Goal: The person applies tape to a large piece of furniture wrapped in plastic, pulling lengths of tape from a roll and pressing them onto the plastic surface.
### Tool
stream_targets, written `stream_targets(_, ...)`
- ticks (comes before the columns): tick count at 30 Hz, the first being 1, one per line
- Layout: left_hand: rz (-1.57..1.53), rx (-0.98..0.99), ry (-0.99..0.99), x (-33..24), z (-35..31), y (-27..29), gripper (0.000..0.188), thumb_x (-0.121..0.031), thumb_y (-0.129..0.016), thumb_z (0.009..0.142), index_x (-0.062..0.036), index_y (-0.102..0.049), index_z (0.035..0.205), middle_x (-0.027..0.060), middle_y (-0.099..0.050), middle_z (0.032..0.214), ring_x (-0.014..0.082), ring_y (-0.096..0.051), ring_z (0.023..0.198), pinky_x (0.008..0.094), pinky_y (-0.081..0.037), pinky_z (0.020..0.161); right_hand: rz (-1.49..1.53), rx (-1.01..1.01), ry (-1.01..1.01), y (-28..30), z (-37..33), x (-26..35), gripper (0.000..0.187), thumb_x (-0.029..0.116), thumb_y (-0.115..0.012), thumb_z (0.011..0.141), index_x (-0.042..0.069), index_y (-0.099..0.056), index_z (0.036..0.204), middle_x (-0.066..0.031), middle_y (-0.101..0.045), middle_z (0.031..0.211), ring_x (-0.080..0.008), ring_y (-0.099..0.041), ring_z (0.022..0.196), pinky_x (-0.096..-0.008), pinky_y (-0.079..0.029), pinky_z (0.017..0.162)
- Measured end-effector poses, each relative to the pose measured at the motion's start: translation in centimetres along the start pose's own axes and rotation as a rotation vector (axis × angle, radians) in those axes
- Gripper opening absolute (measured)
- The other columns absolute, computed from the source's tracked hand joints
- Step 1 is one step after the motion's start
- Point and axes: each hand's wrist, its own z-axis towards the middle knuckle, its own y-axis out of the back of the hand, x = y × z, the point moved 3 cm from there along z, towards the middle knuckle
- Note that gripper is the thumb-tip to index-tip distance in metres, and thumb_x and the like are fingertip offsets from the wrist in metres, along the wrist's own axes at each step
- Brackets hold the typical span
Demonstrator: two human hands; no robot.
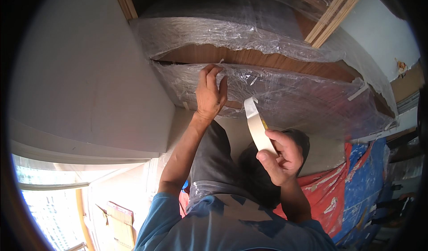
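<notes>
Clear plastic film (285, 88) wraps a wooden cabinet, with brown wood panel (263, 60) showing through a long gap in it. My left hand (211, 93) is at the lower edge of that gap, fingers bent and closed on the film; the fingertips are partly hidden. A small whitish scrap sticks up just beyond them. In my right hand (283, 155), lower and to the right, is a roll of cream masking tape (257, 128), gripped between thumb and fingers. A short loose tape end curls at the roll's far side, apart from the film.
A pale wall panel (89, 81) rises along the left. Plywood uprights (332, 17) stand at the upper right. Red sheeting (323, 188) and blue sheeting (363, 184) lie at the lower right. A cardboard box (120, 222) is at the lower left, near a bright window.
</notes>
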Motion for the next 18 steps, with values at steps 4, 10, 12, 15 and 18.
stream_targets(4,0.146,0.107,-0.184,0.4,3.5,2.0,0.028,-0.006,-0.081,0.081,-0.0036,-0.067,0.105,0.0124,-0.064,0.097,0.0296,-0.059,0.092,0.0438,-0.050,0.081,0.029,0.014,-0.031,0.2,-0.4,0.6,0.040,0.003,-0.073,0.088,-0.009,-0.061,0.124,-0.0145,-0.073,0.087,-0.0135,-0.068,0.074,-0.0252,-0.052,0.069)
stream_targets(10,0.111,0.049,-0.249,1.0,8.2,1.5,0.009,-0.013,-0.079,0.080,-0.0045,-0.076,0.081,0.0070,-0.065,0.077,0.0278,-0.057,0.077,0.0396,-0.049,0.073,0.066,0.052,-0.121,-0.3,0.1,-1.8,0.040,0.007,-0.071,0.092,-0.005,-0.058,0.129,-0.0095,-0.071,0.081,-0.0093,-0.064,0.071,-0.0236,-0.048,0.065)
stream_targets(12,0.114,0.075,-0.179,1.2,8.3,1.7,0.008,-0.013,-0.079,0.081,-0.0052,-0.076,0.082,0.0073,-0.065,0.078,0.0277,-0.058,0.075,0.0407,-0.050,0.072,0.158,0.002,-0.141,-1.1,0.8,-2.8,0.041,0.008,-0.070,0.094,-0.005,-0.057,0.131,-0.0085,-0.070,0.079,-0.0086,-0.063,0.071,-0.0236,-0.047,0.066)
stream_targets(15,0.151,0.162,-0.094,0.9,8.0,2.1,0.008,-0.014,-0.078,0.083,-0.0067,-0.076,0.085,0.0072,-0.066,0.082,0.0273,-0.063,0.077,0.0412,-0.052,0.069,0.261,-0.005,-0.144,-1.6,1.1,-3.9,0.043,0.009,-0.068,0.096,-0.006,-0.053,0.134,-0.0080,-0.070,0.082,-0.0084,-0.063,0.074,-0.0238,-0.048,0.068)
stream_targets(18,0.057,0.212,-0.001,0.8,7.1,3.0,0.017,-0.010,-0.077,0.084,-0.0061,-0.074,0.100,0.0085,-0.066,0.096,0.0272,-0.065,0.080,0.0401,-0.053,0.068,0.351,-0.019,-0.112,-1.8,1.0,-4.8,0.046,0.010,-0.068,0.097,-0.006,-0.051,0.136,-0.0087,-0.070,0.084,-0.0093,-0.062,0.076,-0.0247,-0.049,0.069)
